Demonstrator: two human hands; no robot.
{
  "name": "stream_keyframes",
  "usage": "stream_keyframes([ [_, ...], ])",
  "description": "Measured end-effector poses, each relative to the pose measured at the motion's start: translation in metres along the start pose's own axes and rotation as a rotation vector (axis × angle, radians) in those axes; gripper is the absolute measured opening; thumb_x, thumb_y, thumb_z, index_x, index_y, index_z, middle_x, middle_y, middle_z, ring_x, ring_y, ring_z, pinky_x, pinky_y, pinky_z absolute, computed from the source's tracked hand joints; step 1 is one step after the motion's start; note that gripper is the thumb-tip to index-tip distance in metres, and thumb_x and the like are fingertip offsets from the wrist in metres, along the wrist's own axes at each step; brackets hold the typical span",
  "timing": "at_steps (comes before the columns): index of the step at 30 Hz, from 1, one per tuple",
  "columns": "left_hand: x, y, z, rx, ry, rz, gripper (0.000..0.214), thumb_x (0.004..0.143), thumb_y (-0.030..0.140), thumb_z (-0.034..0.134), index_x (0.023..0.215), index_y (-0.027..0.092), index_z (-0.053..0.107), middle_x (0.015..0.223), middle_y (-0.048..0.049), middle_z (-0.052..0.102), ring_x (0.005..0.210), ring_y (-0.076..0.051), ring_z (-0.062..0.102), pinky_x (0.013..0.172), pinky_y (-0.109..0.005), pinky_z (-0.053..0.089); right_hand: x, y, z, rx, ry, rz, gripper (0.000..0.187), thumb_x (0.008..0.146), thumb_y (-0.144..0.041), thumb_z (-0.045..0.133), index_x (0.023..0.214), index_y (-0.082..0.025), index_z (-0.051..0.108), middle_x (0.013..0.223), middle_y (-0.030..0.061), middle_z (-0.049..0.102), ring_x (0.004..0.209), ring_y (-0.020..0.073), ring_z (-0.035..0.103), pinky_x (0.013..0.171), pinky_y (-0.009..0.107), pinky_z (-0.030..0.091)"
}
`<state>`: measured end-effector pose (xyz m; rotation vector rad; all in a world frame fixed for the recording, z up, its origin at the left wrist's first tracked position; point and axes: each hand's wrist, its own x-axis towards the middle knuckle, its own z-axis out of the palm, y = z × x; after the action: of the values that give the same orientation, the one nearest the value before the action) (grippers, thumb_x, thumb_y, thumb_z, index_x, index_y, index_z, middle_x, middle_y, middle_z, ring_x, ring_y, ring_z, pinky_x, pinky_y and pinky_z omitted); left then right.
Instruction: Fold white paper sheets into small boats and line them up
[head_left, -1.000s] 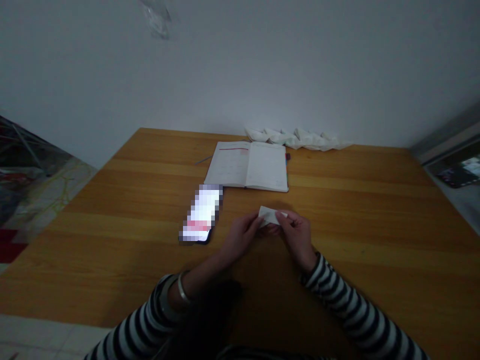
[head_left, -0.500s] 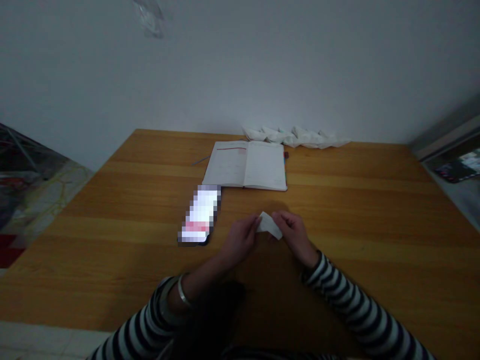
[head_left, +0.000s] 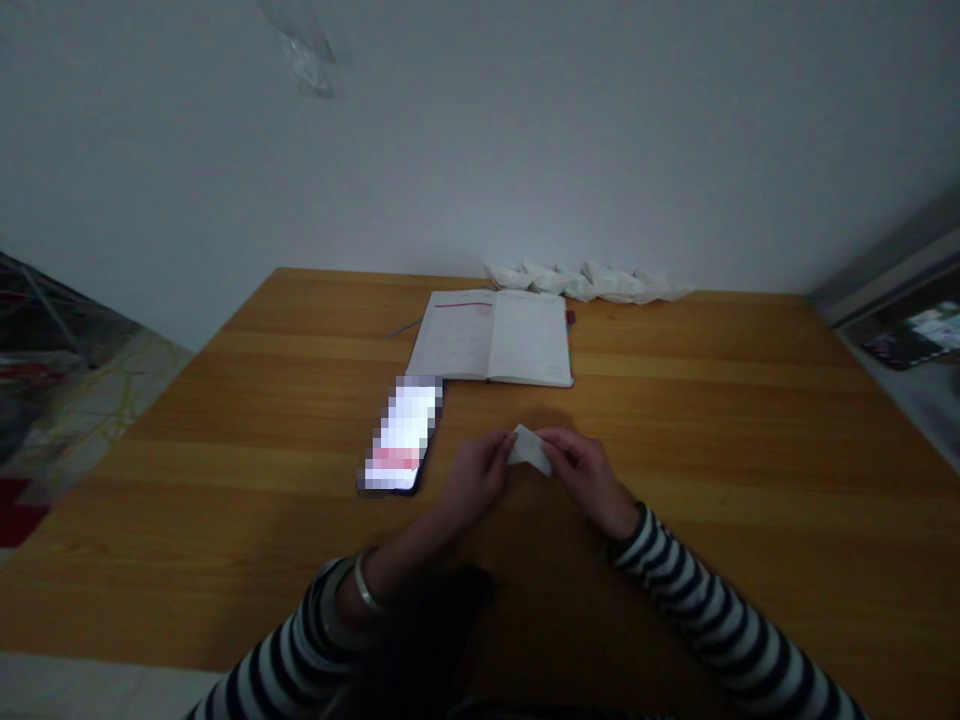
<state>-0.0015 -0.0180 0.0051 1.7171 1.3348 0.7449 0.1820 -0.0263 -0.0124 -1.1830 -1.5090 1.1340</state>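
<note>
Between my two hands is a small folded piece of white paper, raised a little over the wooden table. My left hand pinches its left edge between thumb and fingers. At the paper's right side, my right hand grips it with curled fingers. Left of my left hand lies a phone with a lit, blurred screen. Beyond my hands an open notebook lies flat, its lower left corner close to the phone's top end.
A row of crumpled or folded white paper pieces lies along the table's back edge by the wall. The wooden table spans most of the view. A dark device with a lit screen shows at the far right.
The right fingers have shifted slightly left along the paper, which now shows a more sharply folded, narrower shape. The camera view has tilted slightly; phone and notebook stay put.
</note>
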Motion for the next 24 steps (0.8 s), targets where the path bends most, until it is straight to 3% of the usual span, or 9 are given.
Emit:
stream_keyframes([
  [5,0.004,-0.003,-0.004,-0.022,0.038,-0.04,0.037,0.099,0.038,0.043,0.075,0.017,0.062,0.067,-0.002,0.062,0.063,-0.016,0.056,0.06,-0.027,0.039,0.006,0.0,-0.011,0.143,-0.139,0.01,0.037,0.095,-0.047,0.056,0.121,-0.025,0.071,0.122,0.008,0.073,0.114,0.0246,0.067,0.1,0.042,0.052],
  [8,0.007,-0.006,-0.006,-0.141,0.067,-0.1,0.039,0.099,0.043,0.043,0.079,0.016,0.063,0.062,0.0001,0.058,0.058,-0.015,0.053,0.057,-0.026,0.039,0.007,0.001,-0.016,0.261,-0.195,0.026,0.048,0.096,-0.043,0.057,0.142,-0.029,0.055,0.14,0.0082,0.062,0.122,0.0244,0.063,0.102,0.044,0.052],
  [10,0.009,-0.008,-0.005,-0.272,0.052,-0.127,0.038,0.098,0.047,0.044,0.086,0.016,0.063,0.061,0.001,0.057,0.055,-0.014,0.053,0.054,-0.025,0.04,0.007,0.002,-0.016,0.253,-0.172,-0.003,0.052,0.094,-0.039,0.06,0.145,-0.031,0.05,0.142,0.0075,0.06,0.125,0.024,0.062,0.105,0.045,0.049],
  [13,0.009,-0.01,-0.001,-0.42,-0.051,-0.152,0.039,0.096,0.05,0.047,0.098,0.015,0.064,0.059,0.0028,0.055,0.05,-0.013,0.051,0.051,-0.023,0.04,0.007,0.005,-0.013,0.139,-0.102,-0.097,0.044,0.089,-0.036,0.068,0.132,-0.028,0.065,0.134,0.0081,0.067,0.123,0.0246,0.063,0.109,0.046,0.046],
  [15,0.008,-0.011,0.001,-0.472,-0.106,-0.167,0.043,0.095,0.052,0.049,0.109,0.013,0.063,0.057,0.004,0.055,0.047,-0.012,0.05,0.049,-0.023,0.039,0.006,0.007,-0.012,0.1,-0.068,-0.116,0.035,0.088,-0.037,0.069,0.121,-0.027,0.073,0.122,0.0086,0.073,0.112,0.025,0.068,0.101,0.045,0.051],
  [19,0.008,-0.015,0.005,-0.55,-0.129,-0.144,0.055,0.093,0.048,0.054,0.134,0.012,0.052,0.062,0.0033,0.06,0.05,-0.012,0.053,0.052,-0.023,0.043,0.006,0.005,-0.011,0.09,-0.016,-0.021,0.031,0.092,-0.046,0.062,0.106,-0.023,0.078,0.103,0.0069,0.078,0.096,0.0244,0.072,0.089,0.041,0.056],
  [22,0.009,-0.016,0.005,-0.503,-0.157,-0.097,0.053,0.092,0.043,0.058,0.135,0.012,0.053,0.072,-0.0014,0.067,0.057,-0.013,0.058,0.058,-0.025,0.048,0.007,0.003,-0.01,0.132,0.053,0.06,0.043,0.092,-0.055,0.058,0.079,-0.018,0.077,0.076,0.0052,0.076,0.072,0.0217,0.071,0.074,0.035,0.058],
  [24,0.009,-0.015,0.004,-0.427,-0.167,-0.045,0.048,0.092,0.039,0.06,0.133,0.014,0.057,0.091,-0.0083,0.073,0.072,-0.017,0.066,0.068,-0.029,0.053,0.009,0.001,-0.01,0.197,0.091,0.098,0.045,0.089,-0.058,0.06,0.077,-0.018,0.074,0.068,0.0037,0.074,0.062,0.0195,0.068,0.065,0.032,0.057],
])
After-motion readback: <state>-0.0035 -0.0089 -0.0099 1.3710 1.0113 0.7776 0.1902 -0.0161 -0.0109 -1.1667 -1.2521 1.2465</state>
